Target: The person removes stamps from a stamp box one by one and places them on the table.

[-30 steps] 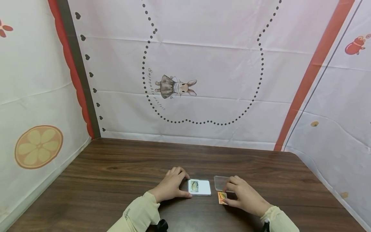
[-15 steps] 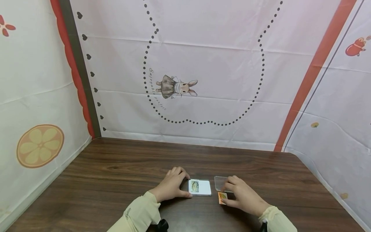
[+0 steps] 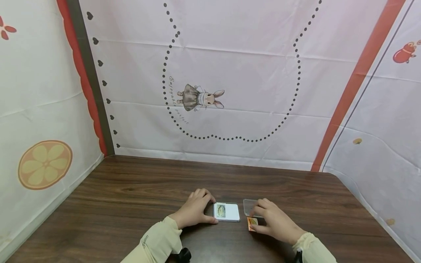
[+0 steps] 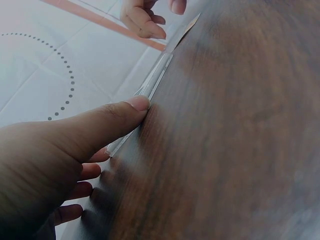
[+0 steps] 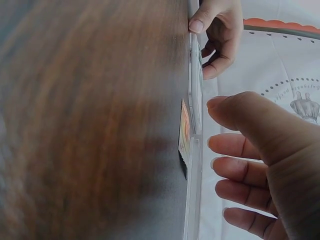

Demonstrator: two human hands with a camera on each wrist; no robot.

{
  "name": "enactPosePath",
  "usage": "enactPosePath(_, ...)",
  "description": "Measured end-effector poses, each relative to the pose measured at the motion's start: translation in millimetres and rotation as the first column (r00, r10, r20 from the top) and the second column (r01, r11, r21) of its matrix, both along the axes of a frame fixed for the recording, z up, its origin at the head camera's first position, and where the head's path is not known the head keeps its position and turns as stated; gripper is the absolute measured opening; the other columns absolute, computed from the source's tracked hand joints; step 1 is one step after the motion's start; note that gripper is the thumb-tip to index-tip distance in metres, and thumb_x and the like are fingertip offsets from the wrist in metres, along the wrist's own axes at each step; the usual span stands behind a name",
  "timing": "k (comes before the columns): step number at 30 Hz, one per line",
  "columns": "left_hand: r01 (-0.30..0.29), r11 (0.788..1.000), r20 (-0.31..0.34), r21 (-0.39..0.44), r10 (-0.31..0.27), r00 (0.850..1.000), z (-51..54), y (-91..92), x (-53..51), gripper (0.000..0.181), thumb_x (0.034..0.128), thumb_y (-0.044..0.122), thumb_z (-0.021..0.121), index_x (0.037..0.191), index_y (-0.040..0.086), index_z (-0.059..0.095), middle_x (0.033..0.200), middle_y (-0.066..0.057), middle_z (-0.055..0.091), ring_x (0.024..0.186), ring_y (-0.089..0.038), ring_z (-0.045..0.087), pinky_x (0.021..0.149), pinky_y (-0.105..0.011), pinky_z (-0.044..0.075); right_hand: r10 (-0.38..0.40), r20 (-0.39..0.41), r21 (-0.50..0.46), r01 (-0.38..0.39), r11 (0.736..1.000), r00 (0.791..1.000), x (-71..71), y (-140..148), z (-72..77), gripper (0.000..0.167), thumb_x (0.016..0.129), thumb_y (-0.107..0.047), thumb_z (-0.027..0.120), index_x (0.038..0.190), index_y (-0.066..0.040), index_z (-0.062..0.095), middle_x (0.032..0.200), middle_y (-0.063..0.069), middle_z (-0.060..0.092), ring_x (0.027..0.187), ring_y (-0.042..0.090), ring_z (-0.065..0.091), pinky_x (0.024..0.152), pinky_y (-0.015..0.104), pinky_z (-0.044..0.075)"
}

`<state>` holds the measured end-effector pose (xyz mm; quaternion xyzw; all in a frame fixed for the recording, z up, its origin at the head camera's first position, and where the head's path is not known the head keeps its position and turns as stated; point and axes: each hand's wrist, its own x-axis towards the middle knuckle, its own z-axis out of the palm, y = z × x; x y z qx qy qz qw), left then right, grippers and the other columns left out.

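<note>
My left hand (image 3: 194, 209) holds a shallow clear plastic case (image 3: 227, 221) at its left end, the thumb on the near edge and a finger at the far edge. A white sheet (image 3: 232, 212) lies in the case, with a small greenish stamp (image 3: 221, 210) on its left part. An orange stamp (image 3: 250, 224) with a serrated edge lies to the right of the case, slightly tilted in the right wrist view. Above it hovers my right hand (image 3: 279, 223), thumb and fingers apart with nothing between them. It partly covers the stamp in the head view.
Behind the orange stamp lies a clear plastic lid (image 3: 249, 206), partly hidden by the right fingers. The dark wood table (image 3: 138, 190) is bounded by a printed white cloth (image 3: 243, 87) at the back and both sides. A black object (image 3: 184, 255) shows beside the left sleeve.
My right hand has shifted slightly left over the orange stamp. The left hand, the case and the stamps stay where they were.
</note>
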<state>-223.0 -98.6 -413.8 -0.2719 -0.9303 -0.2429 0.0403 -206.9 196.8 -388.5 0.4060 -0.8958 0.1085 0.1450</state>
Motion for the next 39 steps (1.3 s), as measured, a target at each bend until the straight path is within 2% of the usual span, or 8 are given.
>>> enactPosePath(13,0.000,1.000,0.000,0.000,0.000,1.000,1.4,-0.4,2.0,0.057,0.0747,0.049,0.078,0.115,0.012,0.061,0.119,-0.004,0.052,0.113,-0.023,0.045,0.099,-0.047,0.036,-0.011,0.022,0.007,0.011,1.000,1.000,-0.2,-4,1.2,0.017,0.080,-0.031,0.077,0.092,-0.022,0.069,0.092,-0.013,0.055,0.086,0.000,0.045,0.075,0.026,0.046)
enactPosePath(22,0.001,1.000,0.008,-0.002,-0.001,1.000,2.1,0.2,1.3,0.057,0.0748,0.049,0.078,0.115,0.012,0.061,0.120,-0.005,0.052,0.113,-0.023,0.045,0.099,-0.047,0.035,0.011,-0.027,-0.008,-0.011,1.000,1.000,-1.4,-6,-0.2,0.018,0.078,-0.031,0.078,0.089,-0.022,0.068,0.090,-0.014,0.053,0.083,-0.001,0.042,0.073,0.024,0.044)
enactPosePath(39,0.001,1.000,0.010,0.007,-0.001,1.000,1.0,0.1,0.2,0.057,0.0748,0.050,0.078,0.115,0.013,0.061,0.120,-0.004,0.052,0.113,-0.023,0.045,0.100,-0.048,0.035,-0.006,-0.003,0.017,0.006,1.000,1.000,-2.9,-12,-0.6,0.019,0.080,-0.034,0.077,0.091,-0.021,0.068,0.092,-0.014,0.053,0.085,0.000,0.045,0.074,0.026,0.046)
